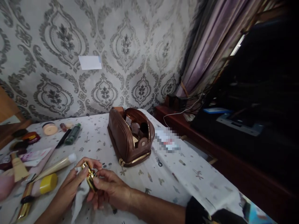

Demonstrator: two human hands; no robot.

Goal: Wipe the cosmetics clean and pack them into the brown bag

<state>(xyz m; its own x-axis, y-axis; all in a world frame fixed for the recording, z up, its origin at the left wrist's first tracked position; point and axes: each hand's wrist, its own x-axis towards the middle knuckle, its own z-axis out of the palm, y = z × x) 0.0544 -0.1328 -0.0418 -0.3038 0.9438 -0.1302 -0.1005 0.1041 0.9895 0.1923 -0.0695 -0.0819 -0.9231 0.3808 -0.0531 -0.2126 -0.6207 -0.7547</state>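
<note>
A shiny gold cosmetic tube (91, 180), which looks like a lipstick, is between my two hands above the near part of the table. My left hand (74, 179) is closed, its thumb pressing the tube's upper end, and a white cloth (80, 196) hangs from under its fingers. On the lower end, the thumb and fingers of my right hand (115, 189) grip the tube. Beyond my hands stands a brown leather makeup bag (120, 137), unzipped at the top, with brushes (143, 128) and other small items inside.
On the left lie a yellow-capped bottle (48, 183), a cream tube (54, 166), a green bottle (73, 134), a round compact (49, 128) and several other cosmetics. The patterned tablecloth (163, 183) covers the table. A dark red cabinet (224, 168) stands at right, a papered wall behind.
</note>
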